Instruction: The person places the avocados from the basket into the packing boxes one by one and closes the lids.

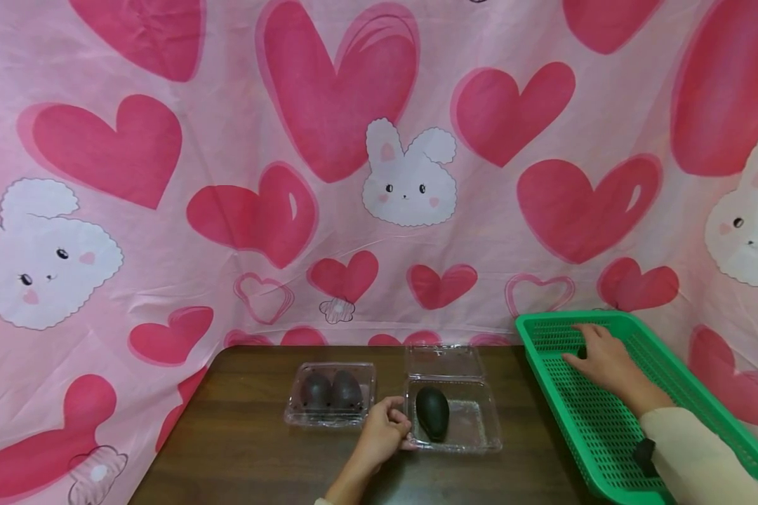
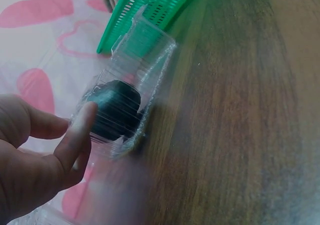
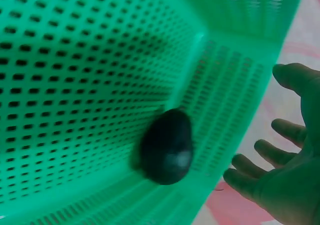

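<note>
A dark avocado [image 1: 432,414] lies on the left side of an open clear plastic clamshell box [image 1: 474,428], its hinged lid [image 1: 445,362] folded back. My left hand [image 1: 384,429] pinches the box's left edge between thumb and fingers; the left wrist view shows the avocado [image 2: 116,110] through the clear wall. Over the far end of the green basket [image 1: 559,393], my right hand [image 1: 606,365] hangs with fingers spread and holds nothing. Below it another dark avocado [image 3: 167,147] rests in a basket corner, mostly hidden by the hand in the head view.
Left of the open box stands a closed clear clamshell box [image 1: 330,394] with two dark avocados inside. Both boxes stand on a brown wooden table [image 1: 246,435]. A pink cloth [image 1: 227,140] with hearts and rabbits hangs behind. A dark object [image 1: 644,456] shows beside the right sleeve.
</note>
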The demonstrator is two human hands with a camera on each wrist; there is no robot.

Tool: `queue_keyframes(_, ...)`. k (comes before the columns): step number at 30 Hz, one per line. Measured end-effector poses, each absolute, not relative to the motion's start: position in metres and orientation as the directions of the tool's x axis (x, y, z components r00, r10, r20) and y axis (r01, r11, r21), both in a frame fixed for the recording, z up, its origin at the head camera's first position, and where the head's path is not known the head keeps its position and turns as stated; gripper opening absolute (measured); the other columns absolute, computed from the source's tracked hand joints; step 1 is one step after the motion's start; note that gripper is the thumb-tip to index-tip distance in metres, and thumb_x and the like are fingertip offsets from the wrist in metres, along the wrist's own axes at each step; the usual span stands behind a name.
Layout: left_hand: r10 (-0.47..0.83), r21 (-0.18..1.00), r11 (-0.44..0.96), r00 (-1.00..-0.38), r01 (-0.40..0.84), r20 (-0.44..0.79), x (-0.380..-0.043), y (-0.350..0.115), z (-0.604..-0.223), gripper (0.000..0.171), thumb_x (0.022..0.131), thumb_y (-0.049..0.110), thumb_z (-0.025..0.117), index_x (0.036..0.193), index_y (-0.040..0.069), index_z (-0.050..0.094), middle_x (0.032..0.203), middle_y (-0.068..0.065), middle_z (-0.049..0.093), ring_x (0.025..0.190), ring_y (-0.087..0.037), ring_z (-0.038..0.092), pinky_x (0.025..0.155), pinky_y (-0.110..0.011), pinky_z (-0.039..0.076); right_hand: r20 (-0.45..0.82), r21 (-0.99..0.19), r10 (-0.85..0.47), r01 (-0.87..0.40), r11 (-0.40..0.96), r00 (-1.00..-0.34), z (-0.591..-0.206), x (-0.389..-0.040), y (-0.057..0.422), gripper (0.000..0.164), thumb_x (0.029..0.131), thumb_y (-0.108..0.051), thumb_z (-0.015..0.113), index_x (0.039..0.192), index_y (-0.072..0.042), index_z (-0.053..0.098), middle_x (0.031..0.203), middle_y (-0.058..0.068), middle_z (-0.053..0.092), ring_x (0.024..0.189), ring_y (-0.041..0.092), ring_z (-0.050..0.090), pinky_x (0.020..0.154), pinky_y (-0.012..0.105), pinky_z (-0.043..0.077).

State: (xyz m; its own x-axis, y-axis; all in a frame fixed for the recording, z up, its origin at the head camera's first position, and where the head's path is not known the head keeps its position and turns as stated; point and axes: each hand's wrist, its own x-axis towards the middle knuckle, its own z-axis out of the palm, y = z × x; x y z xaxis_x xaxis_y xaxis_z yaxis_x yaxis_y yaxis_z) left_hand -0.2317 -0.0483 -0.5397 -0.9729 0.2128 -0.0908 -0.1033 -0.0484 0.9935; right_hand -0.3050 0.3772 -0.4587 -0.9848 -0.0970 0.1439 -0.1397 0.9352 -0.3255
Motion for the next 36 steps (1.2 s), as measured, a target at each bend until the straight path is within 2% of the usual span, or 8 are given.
queue_keyframes(6, 0.214, 0.993, -0.039, -0.972, -0.11, -0.099, -0.232, -0.048, -0.539, 0.05, 0.085, -0.015, 0.055, 0.133, -0.014, 0.04, 0.083, -0.01, 0.052, 0.063, -0.016, 0.058, 0.057, -0.036, 0.061, 0.155, -0.304, -0.072, -0.117, 0.945, -0.985, -0.472, -0.308, 0.393, 0.076, 0.086, -0.027, 0.069, 0.139, 0.014, 0.032, 0.134, 0.041, 0.03, 0.116, 0.061, 0.031, 0.091, 0.075, 0.032)
queue_keyframes(13, 0.212, 0.993, -0.039, -0.972, -0.112, -0.101, -0.232, -0.049, -0.538, 0.05, 0.085, -0.015, 0.055, 0.133, -0.013, 0.041, 0.083, -0.011, 0.052, 0.063, -0.016, 0.058, 0.057, -0.037, 0.061, 0.111, -0.289, -0.004, -0.036, 0.957, -0.994, -0.482, -0.313, 0.402, 0.077, 0.086, -0.024, 0.068, 0.141, 0.011, 0.028, 0.141, 0.042, 0.017, 0.117, 0.068, 0.022, 0.089, 0.077, 0.031)
queue_keyframes(22, 0.211, 0.993, -0.039, -0.973, -0.107, -0.097, -0.233, -0.048, -0.54, 0.05, 0.085, -0.015, 0.056, 0.133, -0.013, 0.041, 0.082, -0.01, 0.051, 0.063, -0.017, 0.059, 0.058, -0.037, 0.061, 0.138, -0.246, -0.005, -0.039, 0.968, -0.99, -0.499, -0.316, 0.417, 0.079, 0.083, -0.022, 0.07, 0.141, 0.009, 0.027, 0.142, 0.042, 0.015, 0.118, 0.068, 0.018, 0.09, 0.079, 0.023)
queue_keyframes(31, 0.209, 0.994, -0.04, -0.974, -0.098, -0.087, -0.235, -0.047, -0.541, 0.051, 0.085, -0.016, 0.055, 0.134, -0.013, 0.041, 0.082, -0.008, 0.051, 0.063, -0.017, 0.059, 0.058, -0.037, 0.061, 0.011, -0.276, 0.023, 0.019, 0.961, -1.0, -0.504, -0.319, 0.427, 0.091, 0.083, -0.027, 0.071, 0.148, 0.004, 0.015, 0.144, 0.044, 0.003, 0.124, 0.072, 0.005, 0.091, 0.083, 0.012)
queue_keyframes(36, 0.201, 0.994, -0.024, -0.975, -0.104, -0.097, -0.234, -0.048, -0.542, 0.052, 0.084, -0.017, 0.056, 0.133, -0.012, 0.042, 0.082, -0.008, 0.052, 0.062, -0.017, 0.059, 0.056, -0.037, 0.061, -0.013, -0.266, 0.018, 0.021, 0.964, -1.0, -0.507, -0.319, 0.427, 0.087, 0.084, -0.025, 0.07, 0.145, 0.008, 0.018, 0.142, 0.045, 0.003, 0.123, 0.073, 0.004, 0.09, 0.083, 0.014)
